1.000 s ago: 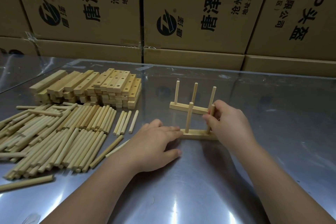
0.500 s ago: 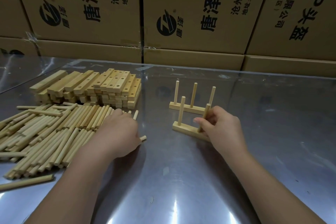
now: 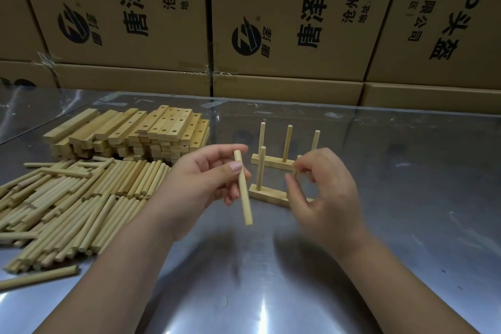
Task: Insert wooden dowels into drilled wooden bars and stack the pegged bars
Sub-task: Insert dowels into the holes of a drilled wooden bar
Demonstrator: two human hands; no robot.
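We see cardboard boxes (image 3: 271, 22) walling the back, behind the near bar (image 3: 268, 194); steel surface (image 3: 406, 198) carries all; dowel pile (image 3: 67, 198) lies well left of that bar, w/ the drilled-bar stack (image 3: 130, 133) behind-left of it; L hand (image 3: 198, 184) hovers just left of the bar, grip pinching a loose dowel (image 3: 245, 200), tilted, off the surface; R hand (image 3: 328, 198) is over the bar's right end, grip pinching the end dowel (image 3: 296, 171), base hidden; left-end dowel (image 3: 260, 168) stands upright in the bar; 3-peg bar (image 3: 271, 163) stands just behind.

Pale matt wooden dowels (image 3: 67, 198) lie on a glossy, reflective metal table (image 3: 406, 198).
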